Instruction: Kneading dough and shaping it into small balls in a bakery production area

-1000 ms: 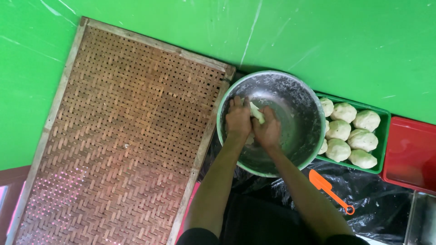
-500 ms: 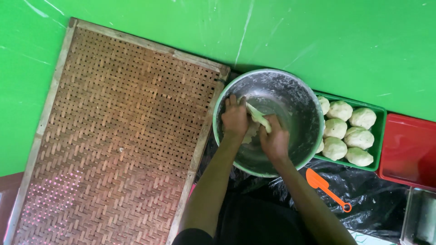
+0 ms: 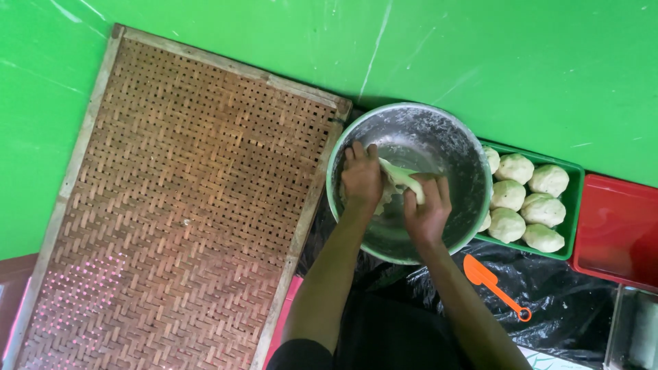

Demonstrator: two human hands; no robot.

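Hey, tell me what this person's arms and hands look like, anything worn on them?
Both forearms are bare, with no sleeves reaching the part in view. The left hand and the right hand wear no gloves, and no rings, watch or bracelets show. The fingers look dusted with pale flour. Dark clothing shows at the bottom edge, near the upper arms.

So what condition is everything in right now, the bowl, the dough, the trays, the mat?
Metal bowl: upright, dusted with flour inside.
Dough piece: stretched between both hands, inside the bowl.
Left hand: closed grip on the dough.
Right hand: closed grip on the dough.
Green tray: filled with dough balls, resting untouched.
Red tray: nothing visible in it.
Woven mat: flat, bare.
Orange scraper: lying unused on black plastic.
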